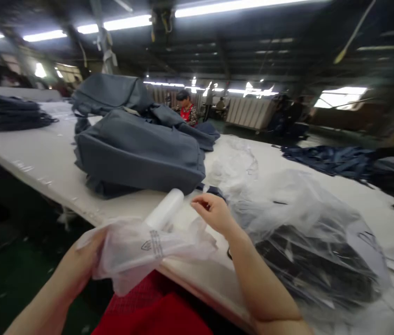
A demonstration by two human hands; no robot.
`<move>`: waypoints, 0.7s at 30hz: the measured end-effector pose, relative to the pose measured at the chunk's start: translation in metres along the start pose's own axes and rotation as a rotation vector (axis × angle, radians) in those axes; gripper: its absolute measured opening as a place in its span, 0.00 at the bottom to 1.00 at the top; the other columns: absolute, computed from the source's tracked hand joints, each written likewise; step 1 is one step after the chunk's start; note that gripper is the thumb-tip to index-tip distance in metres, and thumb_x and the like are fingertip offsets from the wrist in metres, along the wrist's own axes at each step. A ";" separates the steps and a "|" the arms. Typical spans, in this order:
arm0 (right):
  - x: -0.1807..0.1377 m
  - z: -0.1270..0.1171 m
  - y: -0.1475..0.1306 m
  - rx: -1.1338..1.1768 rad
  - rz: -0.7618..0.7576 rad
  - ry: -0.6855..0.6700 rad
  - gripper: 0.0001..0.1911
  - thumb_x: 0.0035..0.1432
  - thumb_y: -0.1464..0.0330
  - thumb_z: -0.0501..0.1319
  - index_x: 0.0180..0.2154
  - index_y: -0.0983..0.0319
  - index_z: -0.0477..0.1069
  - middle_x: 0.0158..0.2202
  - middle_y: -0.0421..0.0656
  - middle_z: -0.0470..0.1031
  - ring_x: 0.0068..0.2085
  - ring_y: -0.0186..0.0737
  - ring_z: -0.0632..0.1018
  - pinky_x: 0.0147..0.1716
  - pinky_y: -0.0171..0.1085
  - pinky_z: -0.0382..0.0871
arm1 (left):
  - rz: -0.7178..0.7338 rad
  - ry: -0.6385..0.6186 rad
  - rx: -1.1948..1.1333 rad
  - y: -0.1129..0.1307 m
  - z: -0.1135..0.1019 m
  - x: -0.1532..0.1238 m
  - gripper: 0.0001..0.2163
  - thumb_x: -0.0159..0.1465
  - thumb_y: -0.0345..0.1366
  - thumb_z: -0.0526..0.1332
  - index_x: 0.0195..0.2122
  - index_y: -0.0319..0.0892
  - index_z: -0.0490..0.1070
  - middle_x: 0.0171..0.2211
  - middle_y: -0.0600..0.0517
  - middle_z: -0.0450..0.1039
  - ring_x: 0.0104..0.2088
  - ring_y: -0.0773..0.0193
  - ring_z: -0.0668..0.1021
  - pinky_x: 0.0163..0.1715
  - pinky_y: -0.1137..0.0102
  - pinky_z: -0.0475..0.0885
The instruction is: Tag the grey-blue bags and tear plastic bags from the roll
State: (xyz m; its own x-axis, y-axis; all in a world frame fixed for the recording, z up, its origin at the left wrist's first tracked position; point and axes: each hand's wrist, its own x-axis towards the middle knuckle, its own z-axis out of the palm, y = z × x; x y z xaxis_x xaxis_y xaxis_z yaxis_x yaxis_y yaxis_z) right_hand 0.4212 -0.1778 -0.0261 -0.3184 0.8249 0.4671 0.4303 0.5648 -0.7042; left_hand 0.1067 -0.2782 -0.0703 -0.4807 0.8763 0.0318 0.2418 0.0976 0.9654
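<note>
My left hand (94, 249) is closed on a thin, see-through plastic bag (127, 260) with dark print on it, and the plastic veils its fingers. The bag spreads over the table edge in front of my body. My right hand (214, 211) is raised just above the table, its fingers curled together in a pinch; whether anything small is between them I cannot make out. Between the hands lies a white roll (165, 209), its lower end behind the bag. Beyond it sits a bulky blue-grey sewn fabric piece (141, 153).
To the right, a large clear plastic bag (315, 251) holds dark items on the white table (218, 279). Dark cloth strips (333, 160) lie at the far right edge. A stack of dark fabric (8, 111) is at the left. A person in red (187, 111) sits beyond the table.
</note>
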 end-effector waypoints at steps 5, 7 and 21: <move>-0.015 0.004 -0.027 0.174 -0.145 -0.261 0.30 0.59 0.54 0.62 0.59 0.60 0.65 0.57 0.51 0.71 0.57 0.46 0.71 0.58 0.48 0.62 | -0.160 -0.124 -0.073 0.017 0.005 -0.018 0.26 0.45 0.59 0.66 0.34 0.41 0.79 0.37 0.46 0.81 0.43 0.44 0.80 0.43 0.58 0.77; -0.021 0.018 -0.035 0.289 -0.070 -0.469 0.31 0.62 0.53 0.58 0.62 0.60 0.61 0.59 0.52 0.69 0.59 0.46 0.70 0.60 0.49 0.61 | -0.105 -0.184 -0.038 0.022 0.014 -0.024 0.25 0.47 0.59 0.64 0.33 0.41 0.79 0.35 0.47 0.81 0.40 0.46 0.80 0.40 0.60 0.77; -0.021 0.058 -0.018 0.639 0.264 -0.757 0.23 0.53 0.50 0.64 0.31 0.66 0.74 0.23 0.36 0.65 0.24 0.27 0.62 0.23 0.29 0.54 | -0.099 -0.067 0.018 0.033 -0.011 -0.021 0.21 0.50 0.54 0.68 0.28 0.38 0.78 0.18 0.52 0.72 0.20 0.63 0.73 0.18 0.74 0.66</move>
State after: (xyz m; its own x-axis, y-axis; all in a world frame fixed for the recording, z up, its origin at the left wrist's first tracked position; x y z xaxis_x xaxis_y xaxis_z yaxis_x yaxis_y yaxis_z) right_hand 0.3710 -0.2066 -0.0537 -0.8235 0.5652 -0.0485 0.1039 0.0663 -0.9924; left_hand 0.1149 -0.2987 -0.0365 -0.4461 0.8913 -0.0813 0.2110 0.1930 0.9582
